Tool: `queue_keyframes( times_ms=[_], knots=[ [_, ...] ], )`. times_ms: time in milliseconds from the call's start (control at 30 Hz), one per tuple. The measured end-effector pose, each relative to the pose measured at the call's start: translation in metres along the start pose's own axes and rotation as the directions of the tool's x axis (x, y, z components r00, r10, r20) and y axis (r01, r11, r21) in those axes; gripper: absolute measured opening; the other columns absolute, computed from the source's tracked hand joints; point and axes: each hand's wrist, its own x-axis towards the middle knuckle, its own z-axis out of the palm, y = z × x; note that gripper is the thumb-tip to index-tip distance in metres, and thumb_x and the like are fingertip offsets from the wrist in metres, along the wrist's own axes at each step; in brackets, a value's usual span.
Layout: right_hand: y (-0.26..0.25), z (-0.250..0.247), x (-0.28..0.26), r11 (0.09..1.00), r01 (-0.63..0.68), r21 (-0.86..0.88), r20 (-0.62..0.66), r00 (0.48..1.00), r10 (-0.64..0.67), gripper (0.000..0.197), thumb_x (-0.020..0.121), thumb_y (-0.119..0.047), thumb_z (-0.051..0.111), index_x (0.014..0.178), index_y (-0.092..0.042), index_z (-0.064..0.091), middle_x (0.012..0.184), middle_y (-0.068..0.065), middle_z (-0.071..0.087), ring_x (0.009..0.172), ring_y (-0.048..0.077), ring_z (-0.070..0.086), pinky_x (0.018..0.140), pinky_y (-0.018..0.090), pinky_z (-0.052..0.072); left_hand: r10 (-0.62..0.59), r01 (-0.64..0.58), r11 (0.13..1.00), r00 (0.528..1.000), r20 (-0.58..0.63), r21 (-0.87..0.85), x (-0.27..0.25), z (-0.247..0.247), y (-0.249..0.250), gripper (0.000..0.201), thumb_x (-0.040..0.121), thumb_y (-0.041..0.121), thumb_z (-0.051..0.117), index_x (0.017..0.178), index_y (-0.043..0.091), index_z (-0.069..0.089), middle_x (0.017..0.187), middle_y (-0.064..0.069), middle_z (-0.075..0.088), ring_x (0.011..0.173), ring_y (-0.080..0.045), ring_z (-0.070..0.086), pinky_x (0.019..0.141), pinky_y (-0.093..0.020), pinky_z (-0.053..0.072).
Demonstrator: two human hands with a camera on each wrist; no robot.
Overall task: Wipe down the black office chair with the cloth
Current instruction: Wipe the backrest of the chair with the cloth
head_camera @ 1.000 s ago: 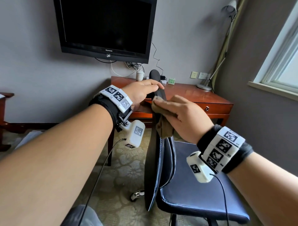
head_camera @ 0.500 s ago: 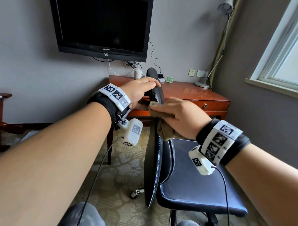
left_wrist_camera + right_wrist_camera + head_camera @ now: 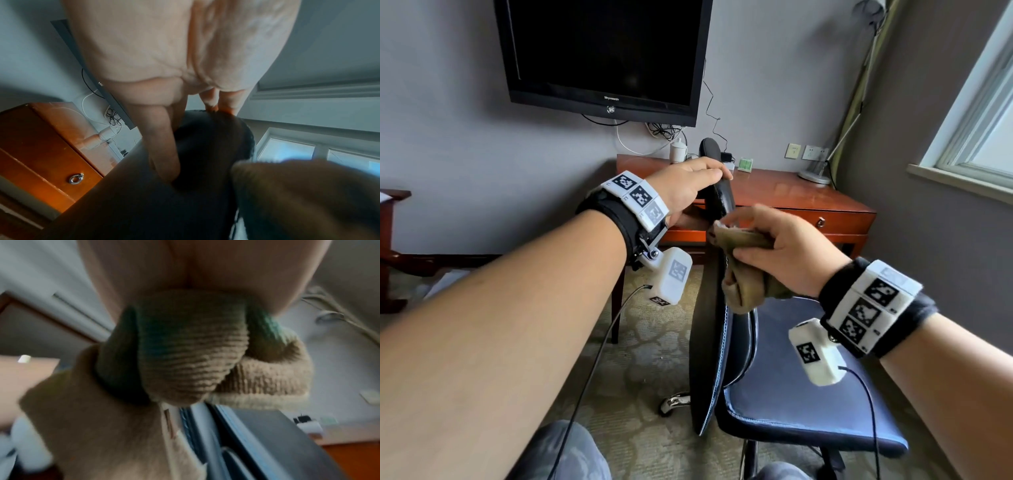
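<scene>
The black office chair (image 3: 791, 377) stands side-on in front of me, its thin backrest (image 3: 705, 342) edge-on and the seat to the right. My left hand (image 3: 688, 192) grips the top of the backrest (image 3: 205, 154), thumb on one face and fingers over the rim. My right hand (image 3: 784, 250) holds a bunched tan cloth (image 3: 743, 274) against the backrest's upper edge, just below the left hand. The right wrist view is filled by the ribbed cloth (image 3: 195, 356) with the chair's edge (image 3: 236, 443) below it.
A red-brown wooden desk (image 3: 808, 202) with a drawer stands against the wall behind the chair, with a white cup (image 3: 677, 150) and a lamp base (image 3: 813, 176) on it. A black TV (image 3: 602, 58) hangs above. A window (image 3: 979, 120) is at right. Patterned carpet (image 3: 647, 359) lies underfoot.
My right hand has drawn the cloth down and back along the backrest's top edge, away from the left hand. The left hand keeps its grip at the top.
</scene>
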Motion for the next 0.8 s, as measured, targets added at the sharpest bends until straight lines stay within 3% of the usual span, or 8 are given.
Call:
queue_keyframes(
  times_ms=[67,133,200,333,433,567,667,800],
  knots=[
    [-0.003,-0.002,0.005,0.981,-0.073,0.177,-0.072,0.994,0.087,0.033,0.089,-0.031,0.077,0.112,-0.040,0.056,0.097,-0.002,0.077,0.080,0.015,0.072,0.075,0.037,0.059,0.015,-0.015,1.000,1.000,-0.005,0.001,0.001,-0.001,-0.001,0.023,0.112,0.017,0.046,0.118,0.014,0.068,0.097,0.007,0.063,0.096,-0.016,0.058,0.098,-0.048,0.052],
    [-0.004,-0.001,0.014,0.979,-0.119,0.168,-0.186,0.971,0.150,0.030,0.091,-0.035,0.077,0.110,-0.031,0.054,0.090,0.002,0.076,0.067,0.013,0.068,0.063,0.031,0.054,0.038,-0.038,0.998,0.999,-0.001,0.043,0.002,-0.003,-0.002,0.022,0.111,0.017,0.047,0.112,0.017,0.069,0.099,0.011,0.064,0.098,-0.011,0.059,0.112,-0.051,0.046],
    [-0.005,0.001,0.021,0.986,-0.140,0.093,-0.292,0.943,0.161,0.030,0.091,-0.038,0.075,0.110,-0.030,0.053,0.089,0.001,0.075,0.066,0.012,0.066,0.060,0.025,0.048,0.054,-0.056,0.996,0.998,0.023,0.070,0.004,-0.005,-0.004,0.024,0.111,0.016,0.047,0.106,0.021,0.069,0.098,0.012,0.065,0.097,-0.007,0.059,0.119,-0.053,0.040],
    [-0.009,0.007,0.025,0.992,-0.119,0.043,-0.385,0.914,0.126,0.035,0.092,-0.030,0.073,0.118,-0.040,0.052,0.100,-0.012,0.070,0.078,-0.004,0.063,0.059,0.004,0.039,0.083,-0.088,0.991,0.995,0.061,0.097,0.008,-0.009,-0.007,0.022,0.111,0.017,0.047,0.110,0.019,0.069,0.100,0.008,0.066,0.105,-0.013,0.060,0.120,-0.053,0.038],
    [-0.012,0.013,0.024,0.999,-0.050,0.022,-0.444,0.894,0.055,0.040,0.092,-0.021,0.071,0.122,-0.042,0.055,0.107,-0.015,0.067,0.086,-0.007,0.062,0.067,0.000,0.039,0.048,-0.054,0.995,0.996,0.075,0.083,0.008,-0.011,-0.008,0.021,0.099,0.036,0.055,0.096,0.037,0.076,0.103,0.008,0.069,0.110,-0.022,0.062,0.114,-0.061,0.043],
    [-0.006,0.022,0.025,0.988,0.067,-0.143,-0.527,0.839,-0.133,0.026,0.092,-0.016,0.072,0.115,-0.027,0.075,0.104,-0.002,0.070,0.092,0.014,0.065,0.084,0.016,0.050,0.076,-0.084,0.991,0.994,0.080,0.104,0.011,-0.014,-0.011,0.022,0.104,0.032,0.052,0.105,0.032,0.074,0.102,0.018,0.070,0.116,-0.017,0.060,0.119,-0.057,0.039],
    [-0.002,0.031,0.025,0.942,0.105,-0.318,-0.527,0.806,-0.268,0.026,0.098,-0.023,0.064,0.121,-0.020,0.075,0.102,0.005,0.067,0.085,0.025,0.067,0.074,0.038,0.058,0.056,-0.065,0.993,0.994,0.090,0.101,0.010,-0.015,-0.012,0.023,0.097,0.041,0.053,0.097,0.040,0.076,0.086,0.024,0.071,0.108,-0.017,0.060,0.117,-0.061,0.040],
    [-0.002,0.043,0.014,0.852,0.093,-0.516,-0.402,0.852,-0.336,0.056,0.101,-0.051,0.056,0.148,-0.022,0.055,0.125,0.007,0.059,0.095,0.027,0.067,0.066,0.039,0.061,0.075,-0.084,0.990,0.994,0.085,0.112,0.010,-0.015,-0.012,0.024,0.095,0.042,0.052,0.102,0.037,0.075,0.095,0.017,0.072,0.106,-0.015,0.061,0.118,-0.058,0.040]
  ],
)
